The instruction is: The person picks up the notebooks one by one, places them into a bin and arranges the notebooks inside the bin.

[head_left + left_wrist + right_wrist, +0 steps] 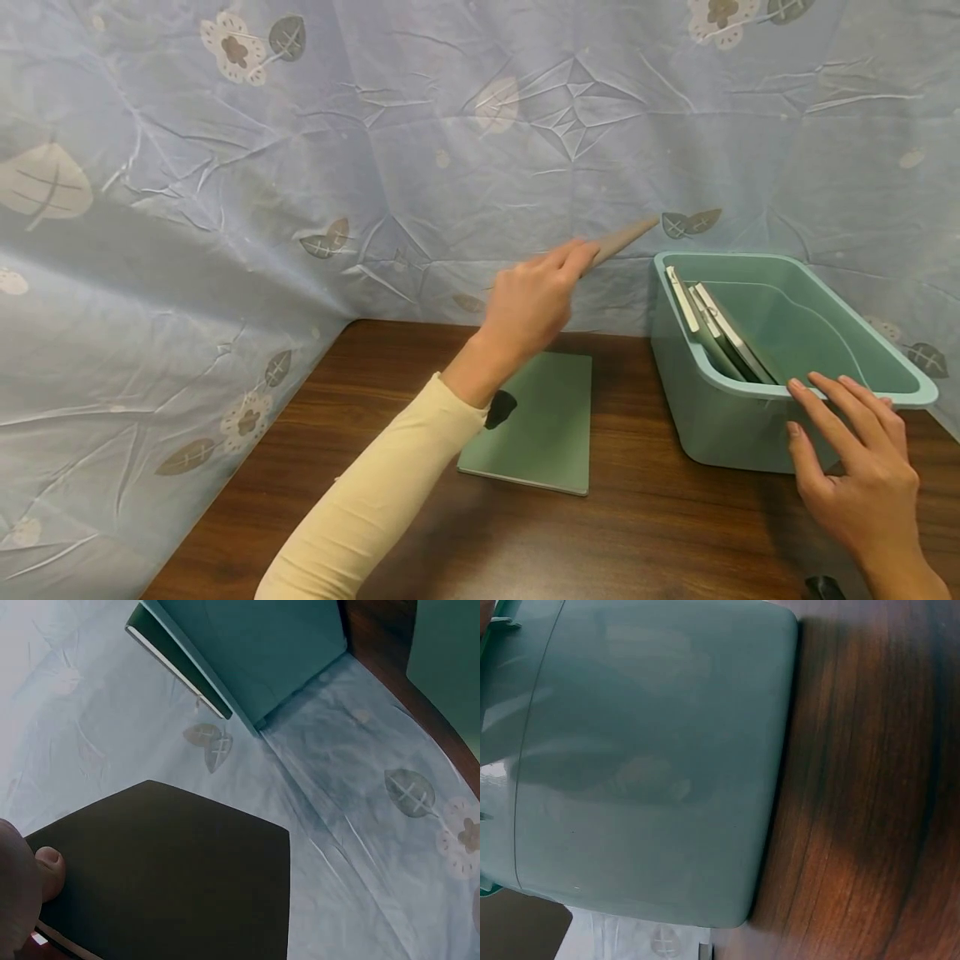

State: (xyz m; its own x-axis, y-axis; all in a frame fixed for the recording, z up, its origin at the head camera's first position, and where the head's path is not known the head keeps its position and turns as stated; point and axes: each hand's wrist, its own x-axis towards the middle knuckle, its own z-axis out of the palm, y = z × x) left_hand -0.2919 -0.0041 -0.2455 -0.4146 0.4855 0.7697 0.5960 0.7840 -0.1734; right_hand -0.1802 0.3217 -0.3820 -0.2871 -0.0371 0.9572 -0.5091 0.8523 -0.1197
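My left hand grips a thin brown notebook in the air left of the teal bin. Seen edge-on in the head view, it shows its dark cover in the left wrist view, with the thumb against it. My right hand has its fingers spread, fingertips at the bin's near rim. Several notebooks lean in the bin's left side. A green notebook lies flat on the table, partly hidden by my left forearm.
A dark brown wooden table carries the bin and the green notebook. Behind it and to the left hangs a pale floral cloth. A small black object shows at the bottom edge, near my right wrist.
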